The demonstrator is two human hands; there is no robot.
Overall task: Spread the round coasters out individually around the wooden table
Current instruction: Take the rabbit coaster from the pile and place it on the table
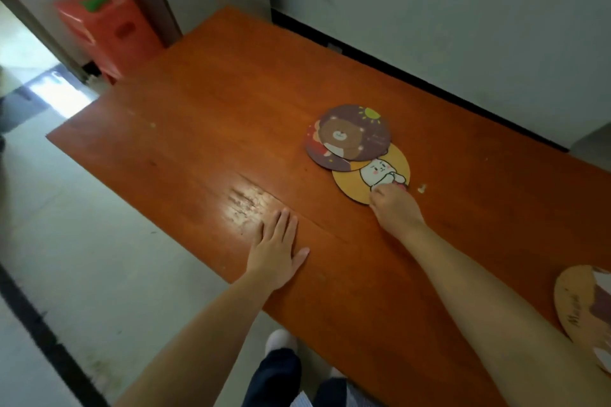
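Observation:
Three round coasters lie overlapped on the wooden table (pixel 211 116). A brown bear coaster (pixel 355 132) sits on top, over a red coaster (pixel 312 142) at its left and a yellow coaster with a white rabbit (pixel 360 183) nearer me. My right hand (pixel 395 210) pinches the near edge of the yellow coaster, fingers closed on it. My left hand (pixel 276 249) rests flat on the table's near edge, fingers spread, holding nothing. A beige coaster (pixel 585 311) lies alone at the right edge of view.
A red plastic stool (pixel 105 26) stands beyond the table's far left corner, by a doorway. A grey wall runs along the table's right side. Pale floor lies to the left. My leg and white shoe (pixel 281 340) are below the table's near edge.

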